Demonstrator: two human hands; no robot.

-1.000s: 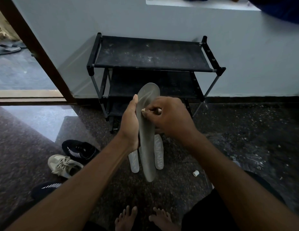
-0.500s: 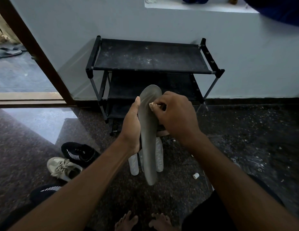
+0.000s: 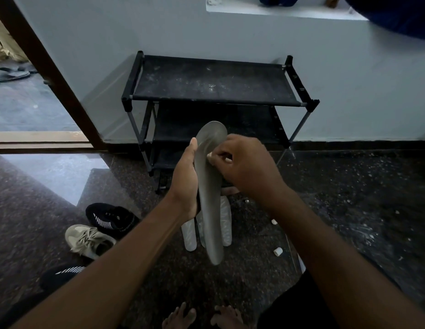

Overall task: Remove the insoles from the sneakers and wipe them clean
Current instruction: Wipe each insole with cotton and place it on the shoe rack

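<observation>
My left hand [image 3: 185, 176] holds a long grey insole [image 3: 210, 186] upright by its left edge, in front of the shoe rack. My right hand [image 3: 244, 166] pinches a small white wad [image 3: 210, 157] and presses it on the upper part of the insole. Pale insoles [image 3: 226, 222] lie on the floor behind the held one, partly hidden by it. A black sneaker with white stripes [image 3: 111, 218] and a beige sneaker [image 3: 89, 241] lie on the floor at the left. Another black sneaker [image 3: 62, 274] shows beside my left forearm.
A black shoe rack [image 3: 213, 84] stands against the pale wall. Two small white scraps [image 3: 277, 251] lie on the dark speckled floor at the right. A doorway with a brown frame [image 3: 52, 74] opens at the left. My bare feet [image 3: 202, 317] show at the bottom.
My right hand with the wad has slid along the upper part of the insole, up and then back a little. The left hand keeps the same hold.
</observation>
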